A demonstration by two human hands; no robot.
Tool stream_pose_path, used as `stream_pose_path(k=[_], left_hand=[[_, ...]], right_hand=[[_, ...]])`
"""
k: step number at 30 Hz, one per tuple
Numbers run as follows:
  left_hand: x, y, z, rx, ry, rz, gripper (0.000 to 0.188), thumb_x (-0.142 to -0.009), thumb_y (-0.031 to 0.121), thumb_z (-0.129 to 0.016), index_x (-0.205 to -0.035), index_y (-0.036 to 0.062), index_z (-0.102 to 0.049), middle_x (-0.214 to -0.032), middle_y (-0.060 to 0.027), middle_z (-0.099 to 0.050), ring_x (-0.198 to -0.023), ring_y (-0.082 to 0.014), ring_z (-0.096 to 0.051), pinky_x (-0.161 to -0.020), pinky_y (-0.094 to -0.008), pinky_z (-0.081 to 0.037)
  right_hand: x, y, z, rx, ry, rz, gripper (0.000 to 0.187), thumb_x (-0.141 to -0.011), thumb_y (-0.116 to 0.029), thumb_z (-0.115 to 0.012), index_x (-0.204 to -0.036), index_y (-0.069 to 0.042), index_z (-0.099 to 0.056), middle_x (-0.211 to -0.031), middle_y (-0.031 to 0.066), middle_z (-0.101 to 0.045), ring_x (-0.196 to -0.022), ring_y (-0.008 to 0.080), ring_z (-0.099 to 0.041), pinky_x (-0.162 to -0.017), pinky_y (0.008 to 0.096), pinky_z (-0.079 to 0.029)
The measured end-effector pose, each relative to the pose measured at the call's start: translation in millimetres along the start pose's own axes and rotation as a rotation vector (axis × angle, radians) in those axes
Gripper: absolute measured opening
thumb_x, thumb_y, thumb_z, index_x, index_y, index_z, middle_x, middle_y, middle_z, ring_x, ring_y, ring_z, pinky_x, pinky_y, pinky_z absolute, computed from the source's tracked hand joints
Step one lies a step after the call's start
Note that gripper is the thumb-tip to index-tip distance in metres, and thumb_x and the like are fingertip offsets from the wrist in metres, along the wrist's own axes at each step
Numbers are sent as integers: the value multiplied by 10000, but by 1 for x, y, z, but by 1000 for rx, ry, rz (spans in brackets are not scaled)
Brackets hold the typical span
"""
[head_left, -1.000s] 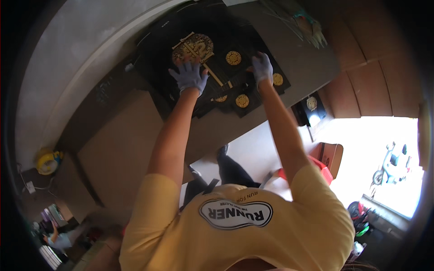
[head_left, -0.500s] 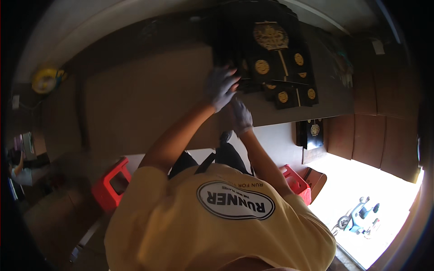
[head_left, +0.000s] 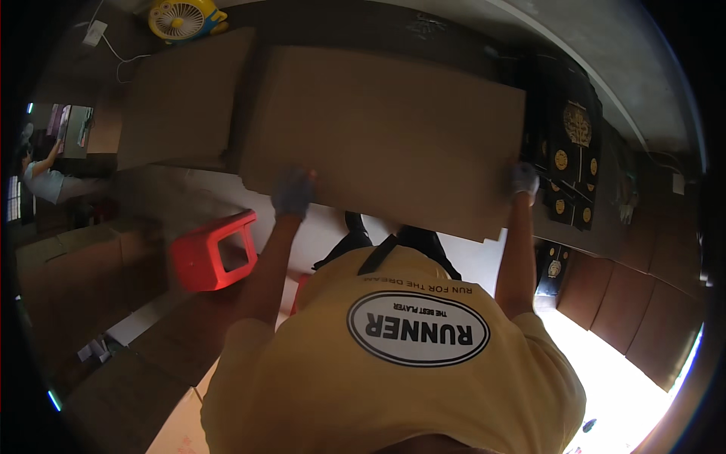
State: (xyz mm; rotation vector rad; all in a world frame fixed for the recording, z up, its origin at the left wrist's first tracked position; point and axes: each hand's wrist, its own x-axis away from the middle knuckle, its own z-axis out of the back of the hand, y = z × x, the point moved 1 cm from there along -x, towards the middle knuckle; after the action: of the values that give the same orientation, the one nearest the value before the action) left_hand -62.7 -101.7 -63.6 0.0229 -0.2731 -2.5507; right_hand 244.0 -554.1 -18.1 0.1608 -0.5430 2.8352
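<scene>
a large brown cardboard piece (head_left: 386, 136) is placed in front of the body, with its broad face turned up. its near edge is reached by the left hand (head_left: 293, 194), toward the left end, and its right edge is reached by the right hand (head_left: 525, 180). both hands are covered by greyish gloves. how far the fingers are closed cannot be told, because the hands are blurred and rather dark; a firm hold on the edges seems likely, but it is not shown with certainty.

one second ago the hands were laid over the black pieces (head_left: 576, 151) with gold patterns; now these are left untouched on the table (head_left: 609, 218), at the right of the cardboard. by judgement, the work has been passed to the cardboard, and for such a wide thing both hands are needed.

at the left, a second cardboard piece (head_left: 185, 102) is seen, and beyond it a yellow fan (head_left: 178, 23). nearer, a red stool (head_left: 195, 265) is placed. at the far left, another person (head_left: 49, 181) is partly seen.
</scene>
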Motion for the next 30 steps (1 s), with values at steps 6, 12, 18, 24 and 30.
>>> stream_pose_path(k=[6,12,18,24,30], left_hand=[[-68,-33,1,-48,423,205,371,-875,431,-596,-930,72,-673,-897,-129,-631,-930,-333,-602,-823,-436,-481],[-118,-40,49,419,-221,127,381,-885,410,-608,-945,37,-647,-833,-112,-661,-733,-205,-605,-682,-356,-470],[-113,57,76,762,337,-457,426,-869,354,-628,-1194,84,-568,-1252,-188,-538,-1196,-307,-494,-971,-420,-392],[-85,189,1,-179,-86,-354,733,-894,583,-440,-1502,199,-299,-1569,-189,-202,-1439,-363,-209,-1093,-629,-180],[-110,183,3,-74,-46,-242,541,-941,506,-415,-1448,317,-405,-1566,-186,-220,-1432,-393,-209,-1069,-614,-206]], right_hand=[[-35,-7,23,-112,-160,56,306,-898,-329,-576,-1025,-85,-710,-920,92,-705,-877,201,-670,-759,307,-522],[-41,15,22,-983,-317,397,511,-944,-424,-584,-1209,13,-575,-1067,118,-648,-1042,162,-601,-884,284,-490],[45,-107,-10,-928,-247,701,678,-984,-544,-369,-1455,-57,-336,-1451,157,-396,-1364,274,-343,-1121,389,-293],[97,-177,-37,-119,-54,595,536,-982,-520,-331,-1480,-323,-346,-1557,187,-235,-1449,365,-193,-1141,548,-183],[92,-182,-56,108,-21,523,629,-884,-600,-458,-1463,-374,-359,-1562,192,-223,-1437,409,-204,-1093,652,-186]])
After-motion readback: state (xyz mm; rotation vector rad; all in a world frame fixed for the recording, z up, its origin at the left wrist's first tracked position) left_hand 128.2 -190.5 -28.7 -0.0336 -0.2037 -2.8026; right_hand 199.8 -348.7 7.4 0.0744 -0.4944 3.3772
